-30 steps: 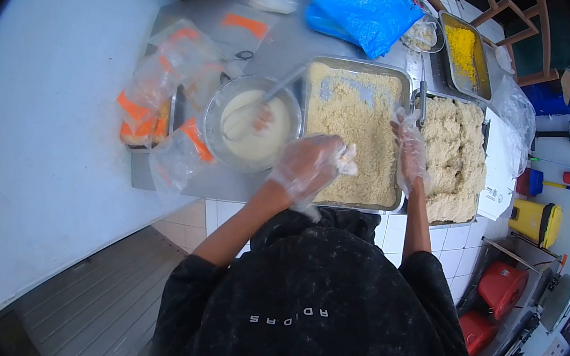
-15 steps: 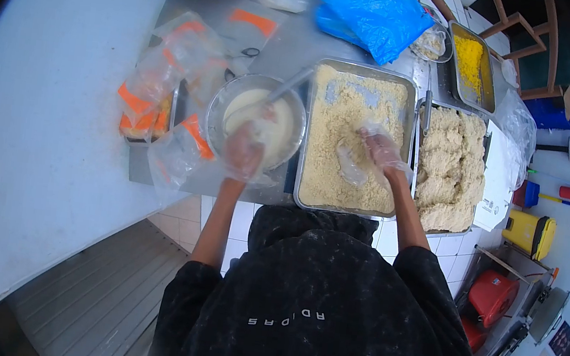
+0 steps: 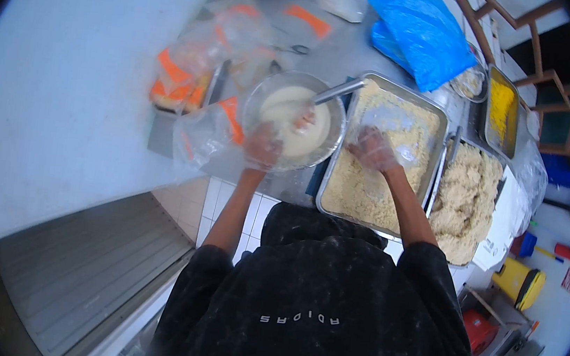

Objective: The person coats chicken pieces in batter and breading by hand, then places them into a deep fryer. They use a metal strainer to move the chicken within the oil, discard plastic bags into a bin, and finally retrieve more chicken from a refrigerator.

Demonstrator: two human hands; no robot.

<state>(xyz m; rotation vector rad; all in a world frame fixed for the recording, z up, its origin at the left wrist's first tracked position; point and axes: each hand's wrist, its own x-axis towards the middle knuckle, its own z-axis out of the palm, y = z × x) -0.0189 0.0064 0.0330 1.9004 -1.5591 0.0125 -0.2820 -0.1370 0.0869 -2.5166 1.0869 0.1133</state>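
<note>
My left hand (image 3: pixel 262 146), in a clear plastic glove, is at the near left rim of a metal bowl (image 3: pixel 337 142) of white batter (image 3: pixel 285 111). Its fingers look apart, though blurred, and I see nothing in them. A small orange-pink piece (image 3: pixel 304 119) shows in the batter, beside a utensil with a metal handle (image 3: pixel 338 91) that leans over the bowl's right rim. My gloved right hand (image 3: pixel 375 148) is over pale crumbs (image 3: pixel 361 190) in a metal tray (image 3: pixel 381 228), fingers spread to the left. Anything under its palm is hidden.
Plastic bags with orange labels (image 3: pixel 227 119) and a tray of orange pieces (image 3: pixel 180 99) lie left of the bowl. A blue bag (image 3: pixel 421 35) is behind. To the right are a tray of coated pieces (image 3: pixel 465 198) and a tray of yellow bits (image 3: pixel 500 111).
The camera view has turned, shifting the table rightward. My right hand has moved left across the crumbs; the white-coated piece seen beside it is out of sight. My left hand stays by the bowl.
</note>
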